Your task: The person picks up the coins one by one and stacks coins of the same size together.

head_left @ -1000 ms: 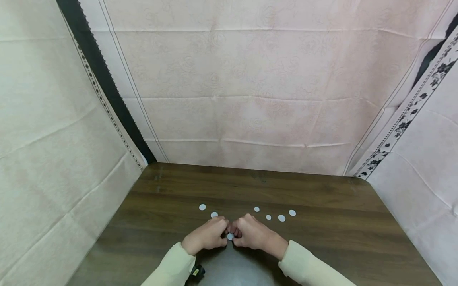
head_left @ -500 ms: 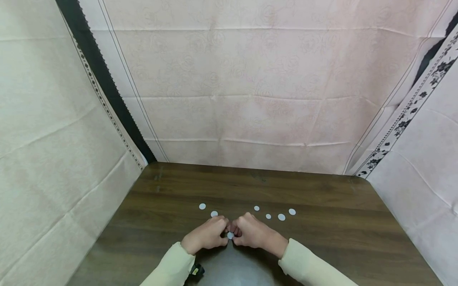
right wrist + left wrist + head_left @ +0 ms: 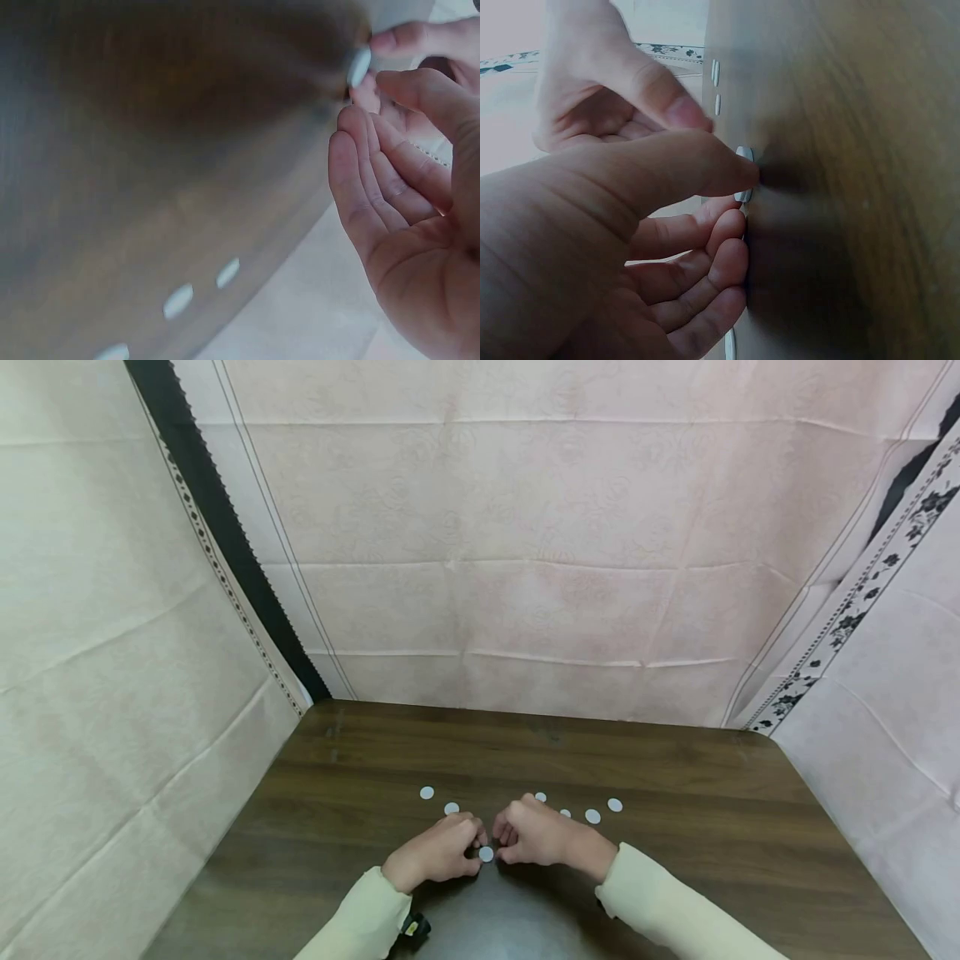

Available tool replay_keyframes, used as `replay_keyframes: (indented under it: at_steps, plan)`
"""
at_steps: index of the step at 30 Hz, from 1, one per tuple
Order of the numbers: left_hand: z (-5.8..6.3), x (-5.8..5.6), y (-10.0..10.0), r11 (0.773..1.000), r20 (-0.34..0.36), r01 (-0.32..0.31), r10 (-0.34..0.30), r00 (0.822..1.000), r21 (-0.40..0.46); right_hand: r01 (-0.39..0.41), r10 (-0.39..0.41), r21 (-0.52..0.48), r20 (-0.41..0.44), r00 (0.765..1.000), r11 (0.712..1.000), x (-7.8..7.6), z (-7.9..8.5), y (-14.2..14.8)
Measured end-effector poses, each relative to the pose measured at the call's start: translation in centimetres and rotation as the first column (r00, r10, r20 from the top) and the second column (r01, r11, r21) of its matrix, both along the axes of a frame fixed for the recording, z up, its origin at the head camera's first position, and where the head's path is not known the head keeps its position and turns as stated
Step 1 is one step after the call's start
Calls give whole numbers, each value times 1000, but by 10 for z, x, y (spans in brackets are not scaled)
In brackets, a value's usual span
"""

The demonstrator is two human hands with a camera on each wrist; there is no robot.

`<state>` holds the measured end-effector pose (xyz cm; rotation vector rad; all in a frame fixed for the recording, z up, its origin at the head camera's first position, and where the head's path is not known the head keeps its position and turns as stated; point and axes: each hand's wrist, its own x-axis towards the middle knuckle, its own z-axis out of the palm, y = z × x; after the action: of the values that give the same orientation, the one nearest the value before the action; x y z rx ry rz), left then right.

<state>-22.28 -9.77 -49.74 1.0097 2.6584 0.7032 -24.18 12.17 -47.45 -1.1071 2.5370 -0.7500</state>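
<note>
From above, the head view faces forward and down; both close, sidelong wrist views share one white disc (image 3: 486, 854).

- We see a wood-grained tabletop (image 3: 712, 827), smooth, softly glossy.
- We find the white discs (image 3: 486, 854) smooth and matt.
- We see creased, matt cloth hangings (image 3: 540, 527).

The discs (image 3: 486, 854) are white, the surface (image 3: 675, 777) wood-grained brown, the sleeves (image 3: 660, 902) pale yellow-green, the cloth border (image 3: 847, 625) black-flowered.

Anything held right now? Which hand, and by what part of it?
Left hand pinches a white disc by its edge; right hand holds nothing.
</note>
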Motion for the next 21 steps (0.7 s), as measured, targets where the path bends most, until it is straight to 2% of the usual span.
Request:
replay_keyframes:
  at_steps: [10,21]
  plan:
    - [0,1,0,1000,-47,6,-6,999,7,-5,10,62,-94,996,998,-22,23,26]
    - [-1,2,-3,1000,-51,7,-7,999,6,61,-27,168,-199,980,984,-44,31,44]
